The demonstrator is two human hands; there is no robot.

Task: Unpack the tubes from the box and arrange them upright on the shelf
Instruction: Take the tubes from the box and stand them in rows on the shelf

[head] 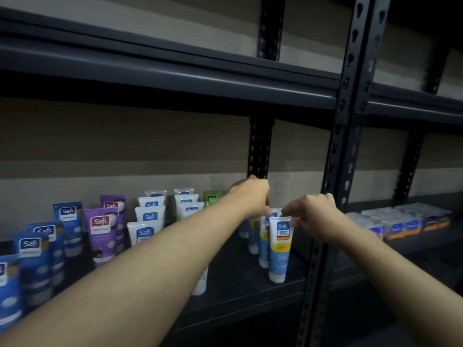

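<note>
At the right end of the lower shelf, the right hand [315,216] pinches the flat crimped top edge of a white and light-blue plastic tube [279,251] between curled fingertips. This tube stands upright, cap down, on the dark metal shelf board [240,286], near its front edge, and leads a short file of matching tubes [262,249] that runs toward the back wall.

The left hand [250,196] sits over the tops of the tubes further back in that file, knuckles up and fingers curled downward. Its fingertips are hidden, so it cannot be determined whether it grips a tube or only touches one.

To the left, partly behind the left forearm, further upright files stand on the same board:
- white tubes with blue labels [144,232]
- purple tubes with red labels [101,231]
- dark blue tubes [32,256]
- green tubes [211,196] at the back

Just right of the held tube rises a black perforated steel post [333,171]. Beyond it, on the neighbouring bay, lie wrapped packs of blue and orange cartons [400,219]
</note>
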